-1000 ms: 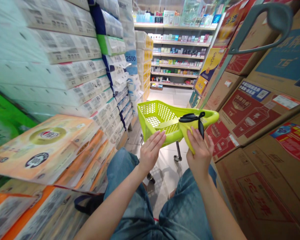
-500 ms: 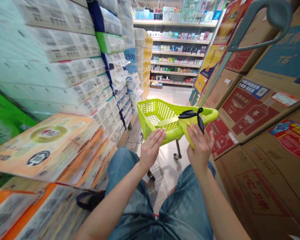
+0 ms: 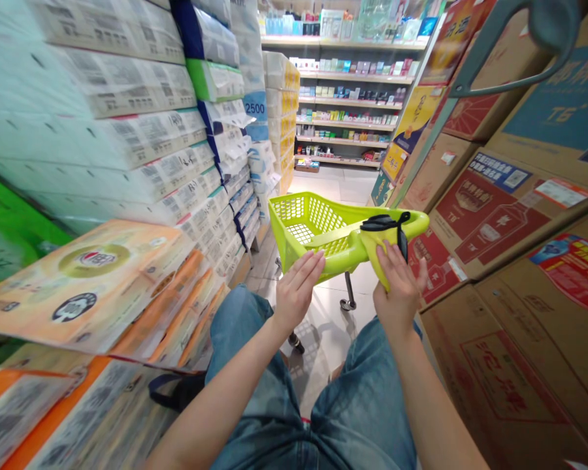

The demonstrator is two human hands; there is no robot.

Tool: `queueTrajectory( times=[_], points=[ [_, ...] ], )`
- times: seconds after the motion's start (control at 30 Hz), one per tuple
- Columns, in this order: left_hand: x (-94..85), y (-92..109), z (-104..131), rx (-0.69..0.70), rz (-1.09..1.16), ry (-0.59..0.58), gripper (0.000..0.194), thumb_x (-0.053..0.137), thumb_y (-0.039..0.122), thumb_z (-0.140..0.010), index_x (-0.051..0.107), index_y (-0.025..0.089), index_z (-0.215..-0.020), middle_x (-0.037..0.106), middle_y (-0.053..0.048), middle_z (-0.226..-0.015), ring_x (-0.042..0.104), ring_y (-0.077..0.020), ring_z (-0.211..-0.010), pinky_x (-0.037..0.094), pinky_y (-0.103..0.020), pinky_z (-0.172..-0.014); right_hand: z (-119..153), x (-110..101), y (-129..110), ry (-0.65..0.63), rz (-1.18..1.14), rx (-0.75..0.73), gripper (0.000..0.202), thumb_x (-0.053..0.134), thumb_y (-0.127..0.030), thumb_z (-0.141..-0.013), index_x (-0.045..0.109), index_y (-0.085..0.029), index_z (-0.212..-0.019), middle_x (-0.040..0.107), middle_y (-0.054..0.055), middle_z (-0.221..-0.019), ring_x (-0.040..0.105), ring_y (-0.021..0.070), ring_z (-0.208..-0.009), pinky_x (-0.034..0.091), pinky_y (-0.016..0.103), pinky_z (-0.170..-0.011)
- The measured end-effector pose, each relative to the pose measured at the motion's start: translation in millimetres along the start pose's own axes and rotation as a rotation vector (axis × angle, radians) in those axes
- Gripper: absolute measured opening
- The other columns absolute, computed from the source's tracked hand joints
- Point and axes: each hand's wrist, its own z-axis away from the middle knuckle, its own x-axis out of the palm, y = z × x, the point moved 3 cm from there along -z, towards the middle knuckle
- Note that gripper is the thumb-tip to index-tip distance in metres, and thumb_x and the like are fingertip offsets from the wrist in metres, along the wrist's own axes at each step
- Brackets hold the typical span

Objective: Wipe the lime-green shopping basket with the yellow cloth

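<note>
A lime-green shopping cart basket (image 3: 289,248) with lattice walls stands on dark legs and casters in front of my knees. My left hand (image 3: 296,290) lies on its near rim, fingers stretched out side by side; its thumb is hidden. On the thick rounded rim to the right, my right hand (image 3: 396,287) presses a yellow cloth (image 3: 378,251) with its fingers. A black strap (image 3: 385,223) trims this cloth, lying over the rim and dangling by my fingertips. The basket's visible bottom holds nothing.
Stacked tissue packs (image 3: 166,130) line the left, with an orange pack (image 3: 93,274) near my left forearm. Cardboard boxes (image 3: 509,215) rise on the right, a grey handle (image 3: 514,78) beside them. Tiled floor (image 3: 340,186) leads to shelves (image 3: 347,104) of small goods.
My right hand has slid the yellow cloth a little to the right along the cart's rim. My left hand stays in place on the near rim.
</note>
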Motion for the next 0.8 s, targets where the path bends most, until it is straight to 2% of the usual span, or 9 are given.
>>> queueTrajectory(
  times=[0.1,0.27,0.33,0.4,0.47,0.53,0.6,0.67,0.8],
  points=[
    [2.2,3,-1,-0.005,0.008,0.011,0.054,0.048,0.002,-0.098,0.042,0.017,-0.150,0.063,-0.013,-0.139,0.050,-0.0204,-0.139,0.048,-0.040,-0.114,-3,0,-2,0.020,0.005,0.050,0.071,0.043,0.000,-0.074,0.055,-0.026,-0.140,0.061,0.007,-0.144,0.056,0.0216,-0.135,0.020,0.050,-0.124],
    [5.2,3,0,-0.010,0.015,0.034,0.054,0.047,0.003,-0.098,0.042,0.017,-0.150,0.063,-0.013,-0.138,0.050,-0.0208,-0.140,0.048,-0.041,-0.114,12,1,-60,-0.079,-0.100,-0.066,0.071,0.042,0.000,-0.075,0.052,-0.022,-0.141,0.060,0.008,-0.144,0.054,0.0181,-0.137,0.022,0.042,-0.123],
    [5.5,1,1,0.001,0.011,0.038,0.053,0.048,0.004,-0.099,0.043,0.017,-0.150,0.063,-0.013,-0.138,0.049,-0.0212,-0.140,0.047,-0.041,-0.115,16,0,-70,-0.105,-0.145,-0.119,0.069,0.042,0.000,-0.077,0.052,-0.022,-0.141,0.061,0.008,-0.143,0.053,0.0166,-0.137,0.022,0.039,-0.123],
    [5.5,0,1,0.011,0.011,0.031,0.053,0.047,0.005,-0.099,0.043,0.017,-0.150,0.063,-0.013,-0.138,0.050,-0.0213,-0.139,0.047,-0.040,-0.115,15,-1,-61,-0.111,-0.139,-0.161,0.069,0.042,0.001,-0.077,0.054,-0.024,-0.140,0.063,0.007,-0.142,0.054,0.0163,-0.136,0.020,0.040,-0.123],
    [5.5,-1,1,0.012,0.015,0.022,0.052,0.047,0.005,-0.099,0.043,0.017,-0.150,0.063,-0.013,-0.138,0.051,-0.0211,-0.139,0.047,-0.040,-0.115,10,-1,-39,-0.091,-0.087,-0.160,0.070,0.042,0.001,-0.077,0.054,-0.026,-0.140,0.063,0.006,-0.141,0.056,0.0173,-0.135,0.018,0.042,-0.123],
    [5.9,0,0,0.012,0.013,0.017,0.052,0.046,0.006,-0.100,0.043,0.017,-0.150,0.063,-0.013,-0.138,0.051,-0.0207,-0.138,0.048,-0.040,-0.114,4,0,-14,-0.046,-0.021,-0.099,0.072,0.043,0.001,-0.075,0.054,-0.027,-0.141,0.062,0.006,-0.142,0.056,0.0190,-0.135,0.020,0.044,-0.123],
    [6.7,1,-1,0.014,0.007,0.026,0.050,0.046,0.007,-0.101,0.043,0.017,-0.150,0.064,-0.013,-0.137,0.052,-0.0206,-0.138,0.048,-0.040,-0.113,1,0,-2,0.005,0.024,-0.019,0.074,0.043,0.000,-0.074,0.052,-0.027,-0.143,0.061,0.007,-0.144,0.056,0.0205,-0.135,0.022,0.045,-0.122],
    [8.0,2,-1,0.009,0.008,0.037,0.051,0.045,0.006,-0.101,0.043,0.018,-0.150,0.064,-0.013,-0.137,0.052,-0.0207,-0.137,0.049,-0.040,-0.113,3,2,-10,0.013,0.028,0.026,0.075,0.043,0.000,-0.074,0.050,-0.027,-0.144,0.059,0.008,-0.146,0.055,0.0210,-0.136,0.024,0.046,-0.121],
    [9.6,2,2,-0.013,0.026,0.041,0.052,0.047,0.007,-0.100,0.042,0.018,-0.150,0.063,-0.013,-0.138,0.051,-0.0214,-0.138,0.047,-0.040,-0.114,17,4,-60,-0.073,-0.077,-0.038,0.072,0.041,0.000,-0.077,0.049,-0.023,-0.145,0.059,0.010,-0.146,0.052,0.0182,-0.138,0.023,0.041,-0.122]
  ],
)
